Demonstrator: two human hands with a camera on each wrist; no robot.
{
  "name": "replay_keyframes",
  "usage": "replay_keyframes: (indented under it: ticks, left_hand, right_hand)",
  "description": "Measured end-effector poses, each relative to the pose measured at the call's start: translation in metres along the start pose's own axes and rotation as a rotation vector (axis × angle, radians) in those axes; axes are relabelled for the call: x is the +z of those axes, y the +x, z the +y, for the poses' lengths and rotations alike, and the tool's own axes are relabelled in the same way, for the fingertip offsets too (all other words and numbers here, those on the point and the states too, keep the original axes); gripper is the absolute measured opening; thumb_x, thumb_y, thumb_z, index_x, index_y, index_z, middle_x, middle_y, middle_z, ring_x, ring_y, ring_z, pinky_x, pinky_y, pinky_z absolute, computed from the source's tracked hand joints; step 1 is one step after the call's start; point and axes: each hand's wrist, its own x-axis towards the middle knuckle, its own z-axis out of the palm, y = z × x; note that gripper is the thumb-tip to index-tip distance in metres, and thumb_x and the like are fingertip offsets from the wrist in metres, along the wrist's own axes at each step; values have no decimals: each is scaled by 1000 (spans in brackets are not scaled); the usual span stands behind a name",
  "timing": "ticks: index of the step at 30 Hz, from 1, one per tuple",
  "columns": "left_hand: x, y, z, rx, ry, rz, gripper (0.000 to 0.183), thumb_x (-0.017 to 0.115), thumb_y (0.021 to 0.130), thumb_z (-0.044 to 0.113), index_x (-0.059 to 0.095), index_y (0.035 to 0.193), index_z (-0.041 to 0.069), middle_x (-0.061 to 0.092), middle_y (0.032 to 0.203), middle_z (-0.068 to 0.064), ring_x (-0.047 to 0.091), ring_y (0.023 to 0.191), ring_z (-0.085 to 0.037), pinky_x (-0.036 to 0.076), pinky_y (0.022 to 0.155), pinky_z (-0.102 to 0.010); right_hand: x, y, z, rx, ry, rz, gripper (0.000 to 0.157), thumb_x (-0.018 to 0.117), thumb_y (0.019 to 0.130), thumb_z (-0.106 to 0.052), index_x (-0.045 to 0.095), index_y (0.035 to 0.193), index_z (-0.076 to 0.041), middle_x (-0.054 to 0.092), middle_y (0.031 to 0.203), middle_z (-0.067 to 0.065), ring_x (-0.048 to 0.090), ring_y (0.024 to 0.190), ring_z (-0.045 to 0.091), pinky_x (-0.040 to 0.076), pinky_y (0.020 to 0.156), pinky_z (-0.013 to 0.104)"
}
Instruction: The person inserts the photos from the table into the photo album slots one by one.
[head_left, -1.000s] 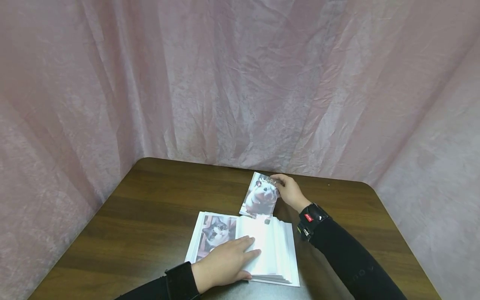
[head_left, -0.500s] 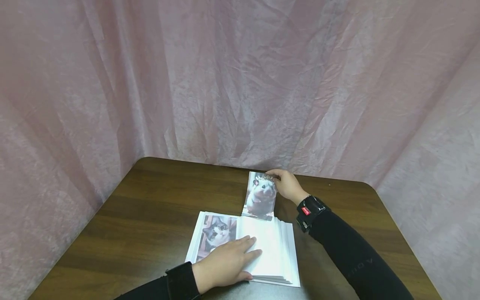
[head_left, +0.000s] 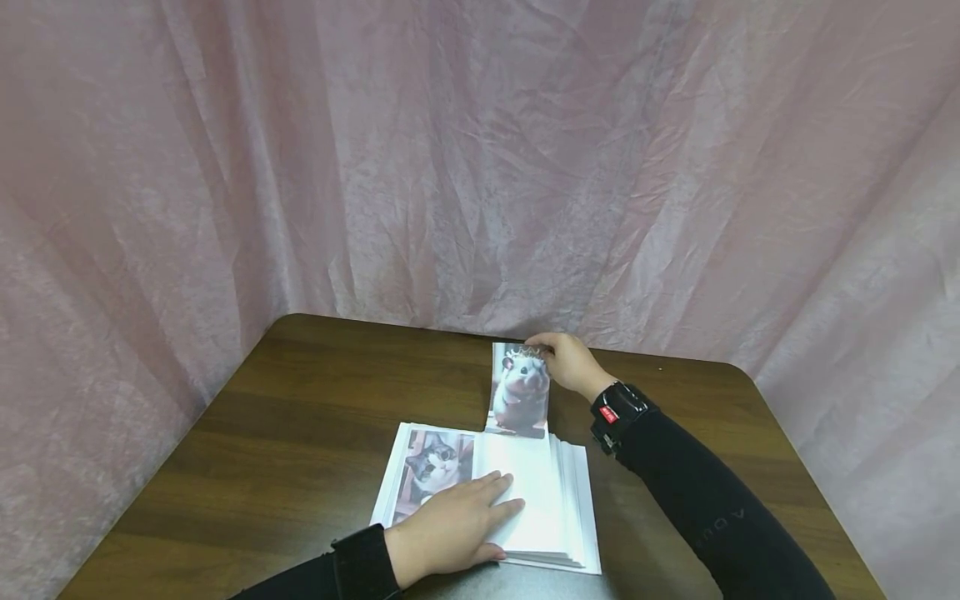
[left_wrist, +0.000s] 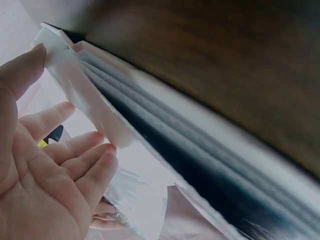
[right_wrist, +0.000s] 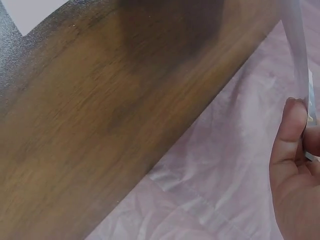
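An album (head_left: 525, 500) with white pages lies spread on the table, a cat picture (head_left: 438, 465) on its left page. My left hand (head_left: 450, 529) rests across the middle of the album, fingers extended over the right page; the left wrist view shows these fingers (left_wrist: 95, 165) straight along the page. My right hand (head_left: 573, 365) pinches the upper right corner of a photo (head_left: 519, 392) of a white hamster wearing a crown. The photo's lower edge overlaps the top of the right page. In the right wrist view, thumb and fingers (right_wrist: 292, 122) grip the photo's edge.
The brown wooden table (head_left: 315, 400) has rounded far corners. A pink curtain (head_left: 450, 167) hangs right behind its far edge. Several more pages are stacked at the album's right side.
My right hand has moved a little left and away from me, turning the hamster photo from tilted to nearly upright in line with the right page. My left hand stays in place.
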Motion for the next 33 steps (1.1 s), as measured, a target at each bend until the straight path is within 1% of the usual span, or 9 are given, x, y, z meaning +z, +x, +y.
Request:
replay_keyframes:
  ticks: [3, 7, 11, 15, 19, 22, 25, 28, 33]
  left_hand:
    - [0, 0, 0, 2, 4, 5, 63, 64, 93, 54, 54, 145, 19, 48, 150, -14, 46, 138, -26, 43, 108, -37]
    - [0, 0, 0, -2, -2, 2, 63, 65, 93, 53, 55, 145, 19, 48, 150, -14, 46, 138, -27, 43, 108, -37]
    - [0, 1, 0, -1, -10, 0, 63, 65, 93, 53, 54, 145, 19, 48, 151, -14, 46, 139, -27, 43, 109, -38]
    - [0, 0, 0, 3, -6, 3, 63, 65, 93, 53, 54, 145, 19, 48, 151, -14, 45, 139, -27, 43, 109, -38]
    - [-2, 0, 1, -2, -8, -6, 64, 65, 92, 53, 54, 145, 19, 47, 151, -13, 45, 139, -25, 42, 109, -37]
    - [-3, 1, 1, -7, -12, -14, 64, 65, 92, 53, 54, 145, 19, 47, 151, -13, 45, 139, -25, 42, 109, -37]
    - [-4, 1, 1, -10, -15, -13, 64, 66, 92, 53, 54, 145, 19, 47, 151, -13, 46, 139, -25, 43, 109, -37]
    - [-4, 2, 0, -8, -11, 1, 65, 68, 91, 53, 55, 144, 19, 48, 151, -14, 47, 137, -24, 44, 107, -36]
    - [-4, 3, -1, 13, 0, 27, 65, 69, 90, 53, 56, 143, 18, 47, 150, -15, 48, 137, -24, 44, 107, -36]
  right_hand:
    - [0, 0, -2, 2, 1, -10, 35, 49, 101, 1, 65, 131, -8, 64, 118, 12, 35, 46, 7, 32, 44, 21]
    - [2, 1, -4, -2, 6, -27, 35, 50, 100, 2, 66, 130, -8, 65, 112, 12, 36, 46, 7, 32, 44, 20]
    - [4, 1, -4, -9, 23, -66, 34, 51, 100, 3, 67, 128, -7, 66, 104, 12, 44, 50, 9, 38, 47, 22]
    - [6, -1, -3, 19, 63, -111, 33, 52, 100, 3, 67, 128, -7, 65, 104, 12, 58, 60, 20, 45, 52, 25]
    - [7, -3, -1, 62, 91, -170, 33, 54, 100, 1, 65, 130, -7, 63, 109, 11, 63, 71, 31, 46, 54, 26]
    - [8, -5, 1, 79, 97, -217, 33, 54, 101, 0, 64, 132, -7, 63, 104, 9, 62, 69, 27, 47, 55, 25]
    - [10, -7, 4, 77, 101, -241, 33, 55, 100, 0, 64, 131, -5, 63, 102, 7, 59, 66, 20, 49, 58, 25]
    - [12, -9, 5, 58, 116, -259, 33, 55, 100, 2, 64, 130, -3, 64, 106, 9, 58, 64, 18, 50, 58, 27]
    - [17, -14, 7, 59, 150, -288, 32, 55, 99, 4, 65, 128, -2, 65, 112, 10, 57, 61, 18, 50, 58, 28]
